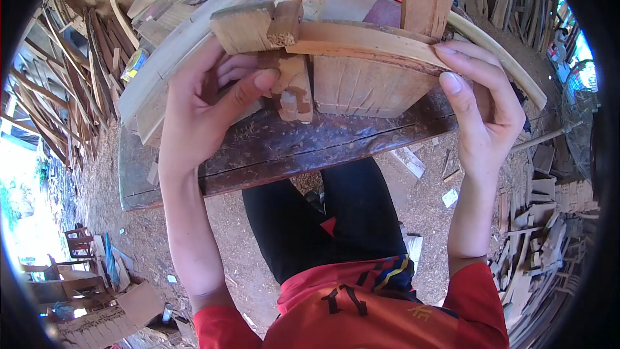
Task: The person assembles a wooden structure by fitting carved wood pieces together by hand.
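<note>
A curved wooden strip lies across the top of wooden blocks on a dark, worn bench. My right hand pinches the strip's right end between thumb and fingers. At the strip's left end is a small wooden block. My left hand is curled round this block from below, its thumb pointing right and its other fingers partly hidden. Beneath the strip stands a wide wooden block with dark lines on its face. An upright block rises behind the strip's right part.
Long curved boards lie at the bench's left and back. A roll of tape is beyond them. Wood scraps are piled on the floor at the right. Sticks lean at the far left. My legs are below the bench edge.
</note>
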A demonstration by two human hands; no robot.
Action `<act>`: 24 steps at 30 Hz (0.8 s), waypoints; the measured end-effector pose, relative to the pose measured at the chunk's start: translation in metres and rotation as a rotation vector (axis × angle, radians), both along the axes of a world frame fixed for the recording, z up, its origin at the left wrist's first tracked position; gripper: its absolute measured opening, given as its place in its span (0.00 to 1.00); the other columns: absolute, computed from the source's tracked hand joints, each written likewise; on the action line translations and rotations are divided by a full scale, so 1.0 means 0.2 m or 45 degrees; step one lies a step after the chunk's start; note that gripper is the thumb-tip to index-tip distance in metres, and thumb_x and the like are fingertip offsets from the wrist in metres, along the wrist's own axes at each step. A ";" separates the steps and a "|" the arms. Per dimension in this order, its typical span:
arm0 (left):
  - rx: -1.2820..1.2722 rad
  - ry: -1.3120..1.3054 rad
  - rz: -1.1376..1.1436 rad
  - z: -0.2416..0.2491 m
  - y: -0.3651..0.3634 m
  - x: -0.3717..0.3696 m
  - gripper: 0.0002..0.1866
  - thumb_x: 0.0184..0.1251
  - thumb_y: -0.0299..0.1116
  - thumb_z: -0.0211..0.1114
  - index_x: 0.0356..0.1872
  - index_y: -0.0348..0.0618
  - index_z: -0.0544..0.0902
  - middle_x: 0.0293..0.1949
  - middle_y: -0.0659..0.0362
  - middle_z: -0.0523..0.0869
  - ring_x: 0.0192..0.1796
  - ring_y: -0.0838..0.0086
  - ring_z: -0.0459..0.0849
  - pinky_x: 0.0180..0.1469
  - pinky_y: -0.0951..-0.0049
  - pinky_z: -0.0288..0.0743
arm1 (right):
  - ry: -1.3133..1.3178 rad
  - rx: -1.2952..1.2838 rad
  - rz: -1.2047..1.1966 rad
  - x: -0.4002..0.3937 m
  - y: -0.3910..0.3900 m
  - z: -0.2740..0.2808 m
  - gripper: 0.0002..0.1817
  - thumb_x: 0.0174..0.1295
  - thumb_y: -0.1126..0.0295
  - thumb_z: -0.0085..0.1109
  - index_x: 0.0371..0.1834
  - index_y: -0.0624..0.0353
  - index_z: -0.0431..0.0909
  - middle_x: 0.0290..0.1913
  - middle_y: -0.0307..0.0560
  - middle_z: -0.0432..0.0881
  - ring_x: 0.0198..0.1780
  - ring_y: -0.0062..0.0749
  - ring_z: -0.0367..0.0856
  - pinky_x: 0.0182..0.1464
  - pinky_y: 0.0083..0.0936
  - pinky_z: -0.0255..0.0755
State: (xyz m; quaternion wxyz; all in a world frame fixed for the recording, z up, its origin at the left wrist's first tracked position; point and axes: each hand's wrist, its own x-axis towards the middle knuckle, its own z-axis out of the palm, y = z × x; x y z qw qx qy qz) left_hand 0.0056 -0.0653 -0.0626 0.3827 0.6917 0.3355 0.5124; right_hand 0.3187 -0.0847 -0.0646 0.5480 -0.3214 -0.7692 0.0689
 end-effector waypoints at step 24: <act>0.030 0.026 0.023 0.03 0.00 0.01 0.22 0.69 0.24 0.70 0.62 0.33 0.77 0.45 0.60 0.84 0.45 0.80 0.83 0.51 0.78 0.75 | 0.329 -0.196 0.155 -0.04 0.02 0.01 0.11 0.64 0.78 0.67 0.49 0.64 0.87 0.52 0.50 0.88 0.58 0.34 0.82 0.64 0.31 0.73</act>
